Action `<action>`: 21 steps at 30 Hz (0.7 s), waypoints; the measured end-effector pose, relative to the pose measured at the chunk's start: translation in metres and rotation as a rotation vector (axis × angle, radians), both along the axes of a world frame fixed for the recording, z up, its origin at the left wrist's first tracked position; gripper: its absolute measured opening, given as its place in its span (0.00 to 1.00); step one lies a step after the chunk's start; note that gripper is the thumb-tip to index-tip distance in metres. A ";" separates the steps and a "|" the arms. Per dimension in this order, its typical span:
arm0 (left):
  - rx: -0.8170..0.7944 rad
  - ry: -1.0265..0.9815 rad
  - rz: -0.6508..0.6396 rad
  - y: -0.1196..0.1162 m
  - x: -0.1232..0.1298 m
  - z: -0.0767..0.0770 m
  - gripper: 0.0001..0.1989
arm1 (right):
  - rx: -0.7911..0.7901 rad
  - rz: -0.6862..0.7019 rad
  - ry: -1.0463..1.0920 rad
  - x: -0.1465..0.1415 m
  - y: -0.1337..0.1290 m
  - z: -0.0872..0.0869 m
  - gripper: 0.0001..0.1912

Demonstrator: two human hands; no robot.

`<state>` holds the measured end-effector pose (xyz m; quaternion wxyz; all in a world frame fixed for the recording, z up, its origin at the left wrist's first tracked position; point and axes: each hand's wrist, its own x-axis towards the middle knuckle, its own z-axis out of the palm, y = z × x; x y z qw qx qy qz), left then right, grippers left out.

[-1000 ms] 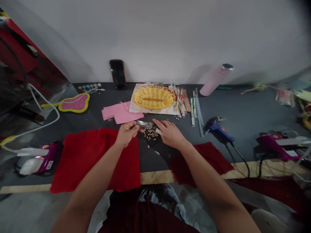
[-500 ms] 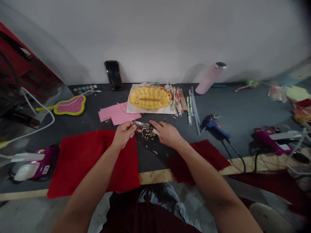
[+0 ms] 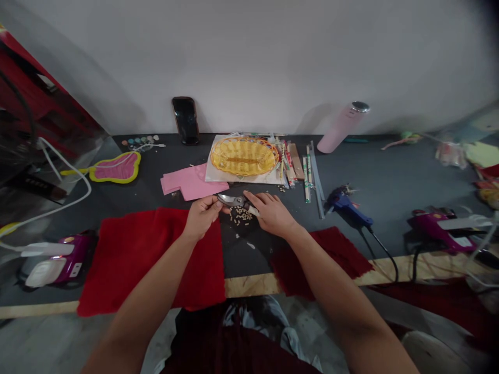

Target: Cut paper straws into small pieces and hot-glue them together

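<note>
We've got pruning shears (image 3: 234,200) in our R hand (image 3: 273,215), mid-frame, w/ our L hand (image 3: 203,214) at the blade tip & sm. pcs (image 3: 239,216) scattered below on dark surface (image 3: 249,262). Yellow basket (image 3: 245,155) above ctr, pink bottle (image 3: 342,129) upper R, red cloth (image 3: 140,249) lower L.

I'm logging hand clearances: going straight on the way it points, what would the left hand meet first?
Probably the pruning shears, whose blades lie right at the left hand; whether they already touch is unclear. Beyond, roughly in line, lies the yellow basket.
</note>
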<state>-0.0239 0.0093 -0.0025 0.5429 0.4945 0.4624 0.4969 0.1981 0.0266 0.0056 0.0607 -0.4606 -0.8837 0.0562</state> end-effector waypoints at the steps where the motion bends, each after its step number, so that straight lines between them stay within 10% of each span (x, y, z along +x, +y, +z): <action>1: -0.001 0.000 0.003 0.000 0.000 0.000 0.13 | 0.001 -0.006 -0.004 0.000 0.000 0.000 0.36; 21: 0.003 0.037 0.028 -0.001 0.001 0.003 0.12 | -0.060 -0.012 -0.022 -0.002 -0.003 0.004 0.34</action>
